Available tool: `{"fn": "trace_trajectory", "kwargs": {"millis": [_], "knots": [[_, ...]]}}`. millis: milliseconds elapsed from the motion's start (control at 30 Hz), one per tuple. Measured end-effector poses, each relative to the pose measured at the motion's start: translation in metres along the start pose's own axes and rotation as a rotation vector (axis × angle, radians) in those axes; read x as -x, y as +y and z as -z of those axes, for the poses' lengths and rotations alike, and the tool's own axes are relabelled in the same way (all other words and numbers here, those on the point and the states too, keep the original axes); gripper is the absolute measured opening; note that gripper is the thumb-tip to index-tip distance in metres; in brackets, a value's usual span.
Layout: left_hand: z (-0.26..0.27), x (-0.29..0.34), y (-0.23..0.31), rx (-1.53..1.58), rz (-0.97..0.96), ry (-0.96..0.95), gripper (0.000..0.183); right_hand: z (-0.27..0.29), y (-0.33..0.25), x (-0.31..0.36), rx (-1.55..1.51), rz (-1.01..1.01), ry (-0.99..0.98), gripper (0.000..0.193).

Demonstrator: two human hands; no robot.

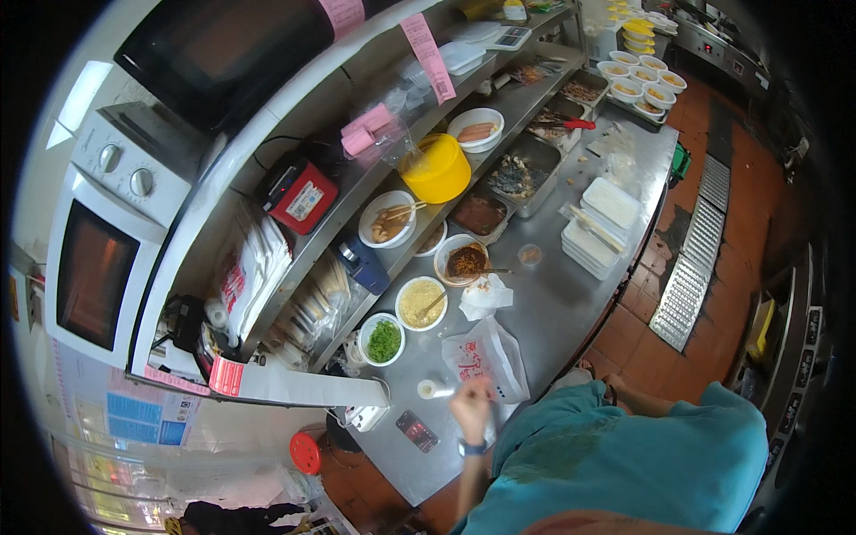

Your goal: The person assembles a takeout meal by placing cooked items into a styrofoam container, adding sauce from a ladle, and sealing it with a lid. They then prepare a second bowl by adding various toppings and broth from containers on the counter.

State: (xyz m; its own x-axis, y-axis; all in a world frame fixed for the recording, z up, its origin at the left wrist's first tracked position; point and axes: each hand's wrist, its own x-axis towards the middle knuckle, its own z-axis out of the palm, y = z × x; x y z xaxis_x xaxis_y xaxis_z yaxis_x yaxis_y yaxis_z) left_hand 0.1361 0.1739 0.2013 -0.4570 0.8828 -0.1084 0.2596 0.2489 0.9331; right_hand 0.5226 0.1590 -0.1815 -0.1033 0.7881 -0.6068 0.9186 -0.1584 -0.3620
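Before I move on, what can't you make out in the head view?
All in the head view:
- Left hand: motion blur hides whether it grips anything.
- White plastic bag: its own film hides whether anything is inside.
- Phone: screen details are too small.
- White microwave: its dark window hides the interior.
- Black oven-like appliance: its upper part is cut off by the picture's rim.

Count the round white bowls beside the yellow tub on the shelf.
2. One bowl with chopsticks sits on the tub's near side; another bowl, with pinkish food, sits on its far side. More could be hidden behind.
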Motion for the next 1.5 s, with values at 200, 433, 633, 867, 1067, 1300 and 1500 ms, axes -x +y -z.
{"fn": "trace_trajectory", "kwargs": {"millis": [200,433,633,867,1067,1300,1500], "knots": [[-0.003,0.061,-0.034,0.277,0.135,-0.012,0.011,0.033,-0.001,0.018,0.038,-0.071,-0.132,0.023],[-0.027,0.016,-0.007,0.307,-0.023,-0.028,0.016,0.123,-0.008,-0.004,0.210,0.024,-0.273,0.026],[-0.091,-0.003,0.048,0.121,-0.006,-0.385,0.016,0.150,0.019,-0.043,-0.167,-0.144,-0.175,0.035],[-0.233,0.013,0.114,0.066,0.045,-0.663,0.018,0.198,0.126,-0.041,-0.537,-0.158,-0.118,0.043],[-0.395,0.031,0.149,0.266,-0.001,-0.733,0.024,0.251,0.269,-0.039,-0.679,-0.254,0.043,0.020],[-0.513,0.036,0.199,0.279,0.032,-0.795,0.022,0.296,0.404,-0.048,-1.086,-0.442,0.087,0.009],[-0.600,-0.018,0.205,0.271,0.033,-0.889,0.023,0.307,0.450,-0.073,-0.949,-0.572,0.150,0.014]]}}
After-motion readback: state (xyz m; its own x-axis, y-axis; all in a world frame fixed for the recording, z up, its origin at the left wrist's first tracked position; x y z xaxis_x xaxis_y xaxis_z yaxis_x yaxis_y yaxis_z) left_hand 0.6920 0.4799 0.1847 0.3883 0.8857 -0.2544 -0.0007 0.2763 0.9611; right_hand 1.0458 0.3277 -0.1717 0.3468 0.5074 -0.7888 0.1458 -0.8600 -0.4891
